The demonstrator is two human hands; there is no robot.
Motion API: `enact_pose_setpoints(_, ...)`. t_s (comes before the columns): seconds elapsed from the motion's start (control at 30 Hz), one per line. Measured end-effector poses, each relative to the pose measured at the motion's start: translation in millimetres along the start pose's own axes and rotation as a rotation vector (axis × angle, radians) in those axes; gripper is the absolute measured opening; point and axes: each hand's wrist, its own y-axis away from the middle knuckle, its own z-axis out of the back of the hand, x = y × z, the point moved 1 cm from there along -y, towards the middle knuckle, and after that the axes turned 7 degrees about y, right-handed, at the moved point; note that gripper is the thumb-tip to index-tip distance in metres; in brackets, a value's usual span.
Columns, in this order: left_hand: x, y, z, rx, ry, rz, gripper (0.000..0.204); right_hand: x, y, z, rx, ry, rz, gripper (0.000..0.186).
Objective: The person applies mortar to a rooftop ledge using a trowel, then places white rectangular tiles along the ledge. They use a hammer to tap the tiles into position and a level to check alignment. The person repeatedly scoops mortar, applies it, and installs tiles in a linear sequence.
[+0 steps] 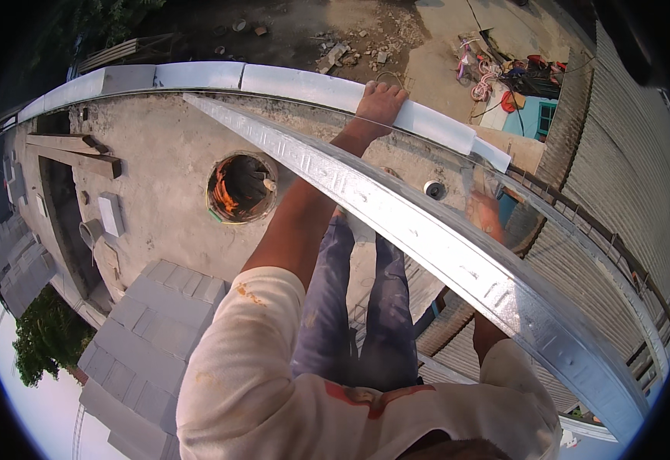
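Observation:
A long, shiny silver metal beam [396,207] slants across the view, from the block wall at the upper left to the lower right. It passes in front of both my forearms. At the low wall of white blocks [296,84], my left hand [381,103] is closed over the top edge of a block, fingers bent over its far side. My right hand [484,212] is on the far side of the beam, close to its edge. It is smeared, and the beam covers part of that forearm, so its grip does not show.
A round hole [241,188] with orange inside opens in the concrete slab [158,169]. Stacked grey blocks [147,322] stand at the lower left, wooden planks [78,153] farther left. A white pipe end [434,188] is near my feet. Corrugated roofing [626,153] lies right; ground drops beyond the wall.

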Motion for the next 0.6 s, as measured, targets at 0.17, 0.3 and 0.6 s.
enact_pose_setpoints(0.17,3,4,0,-0.004,-0.041,-0.051,0.067,-83,51,-4,-0.118,0.191,-0.175,0.027)
enact_pose_setpoints(0.3,4,10,-16,-0.237,-0.157,-0.13,0.086,-198,89,29,0.112,0.083,-0.272,0.029)
enact_pose_setpoints(0.6,-38,195,-46,0.328,-0.044,0.131,0.077,-248,234,-23,0.042,0.23,-0.565,0.022)
